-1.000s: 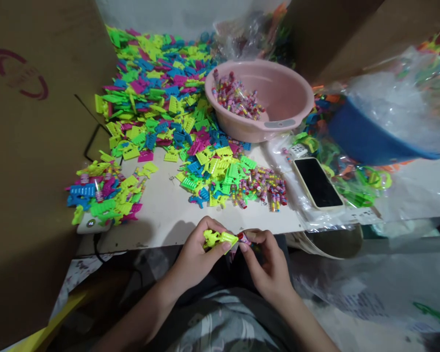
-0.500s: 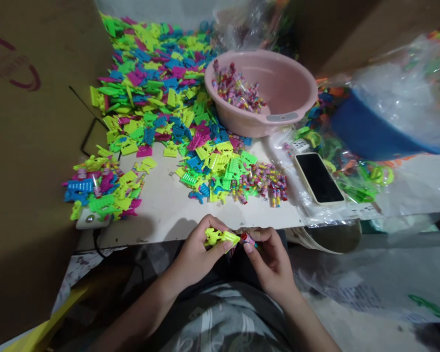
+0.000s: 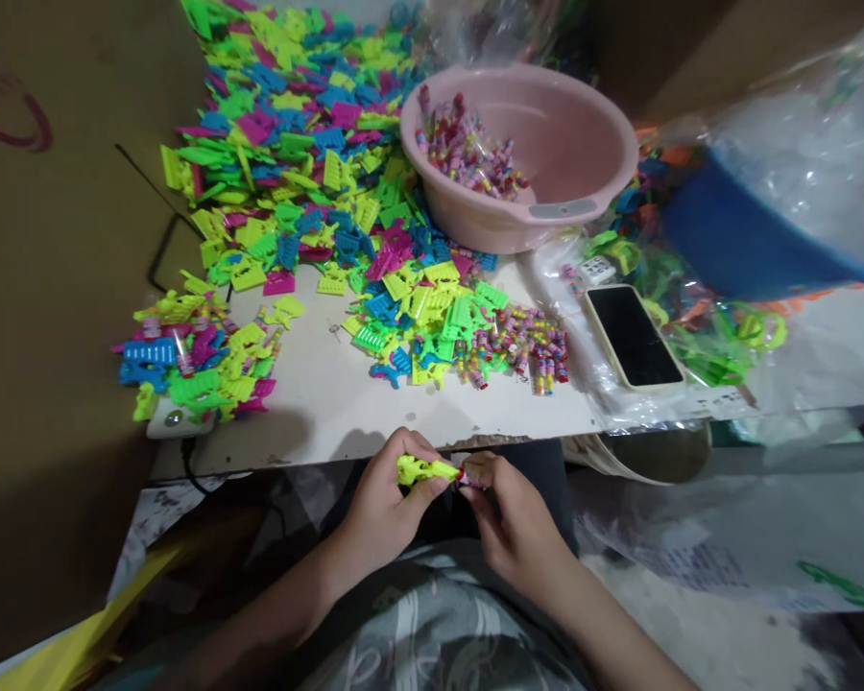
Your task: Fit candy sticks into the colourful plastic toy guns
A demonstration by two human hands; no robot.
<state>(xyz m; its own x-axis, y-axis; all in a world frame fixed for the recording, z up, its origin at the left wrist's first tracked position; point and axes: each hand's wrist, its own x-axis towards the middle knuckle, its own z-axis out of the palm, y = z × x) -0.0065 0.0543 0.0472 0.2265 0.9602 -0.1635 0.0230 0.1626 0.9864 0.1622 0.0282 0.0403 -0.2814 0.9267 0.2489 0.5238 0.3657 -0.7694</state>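
Just below the table's front edge, my left hand (image 3: 393,494) pinches a yellow plastic piece (image 3: 424,470). Facing it, my right hand (image 3: 508,499) is closed on a small candy tube (image 3: 467,477), whose red end meets the tip of the yellow piece. My fingers hide most of the tube. Beyond my hands, a pile of similar candy tubes (image 3: 529,341) lies beside loose yellow, green and blue plastic pieces (image 3: 432,321).
A pink basin (image 3: 518,216) holds more tubes. Right of it are a phone (image 3: 634,336) on clear plastic and a blue container (image 3: 749,240). A large heap of colourful pieces (image 3: 295,144) covers the back left, near a cardboard box (image 3: 58,288).
My right hand has moved left, bringing the tube against the yellow piece. The yellow piece has turned in my left hand. The view has shifted slightly.
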